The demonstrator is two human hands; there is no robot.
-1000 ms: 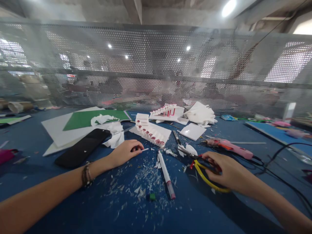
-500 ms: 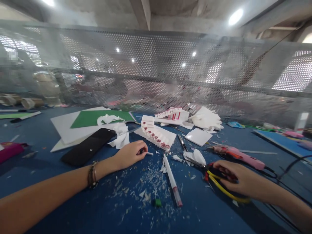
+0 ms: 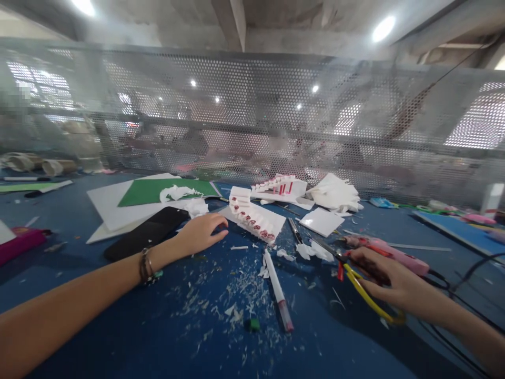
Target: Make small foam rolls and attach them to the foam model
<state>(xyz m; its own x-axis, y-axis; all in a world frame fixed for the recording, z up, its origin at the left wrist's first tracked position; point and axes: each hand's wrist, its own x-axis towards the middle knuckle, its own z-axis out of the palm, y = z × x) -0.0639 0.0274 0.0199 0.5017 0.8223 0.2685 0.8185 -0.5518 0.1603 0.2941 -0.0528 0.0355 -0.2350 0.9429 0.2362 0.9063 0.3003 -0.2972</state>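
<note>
My left hand (image 3: pixel 203 232) is over the blue table between a black phone-like case and a small white paper staircase model (image 3: pixel 252 218) dotted with dark red spots. Its thumb and fingertips are apart, with nothing between them. A short white stick (image 3: pixel 239 247) lies below those fingers, apart from them. My right hand (image 3: pixel 381 273) grips yellow-handled scissors (image 3: pixel 361 289), whose dark blades point left and away over a crumpled white tissue (image 3: pixel 314 251). Part of the handles is hidden by my fingers. A white marker pen (image 3: pixel 279 292) with a reddish end lies between both hands.
White scraps and a green bit (image 3: pixel 253 324) litter the table (image 3: pixel 177 337). The black case (image 3: pixel 145 231) lies at left, a pink glue gun (image 3: pixel 390 252) with its cable at right. A second staircase model (image 3: pixel 282 188) stands farther back, before a perforated metal screen (image 3: pixel 252 121).
My left hand has let go of the white stick and drawn back up and left, fingers spreading. The scissors in my right hand have lifted and turned slightly.
</note>
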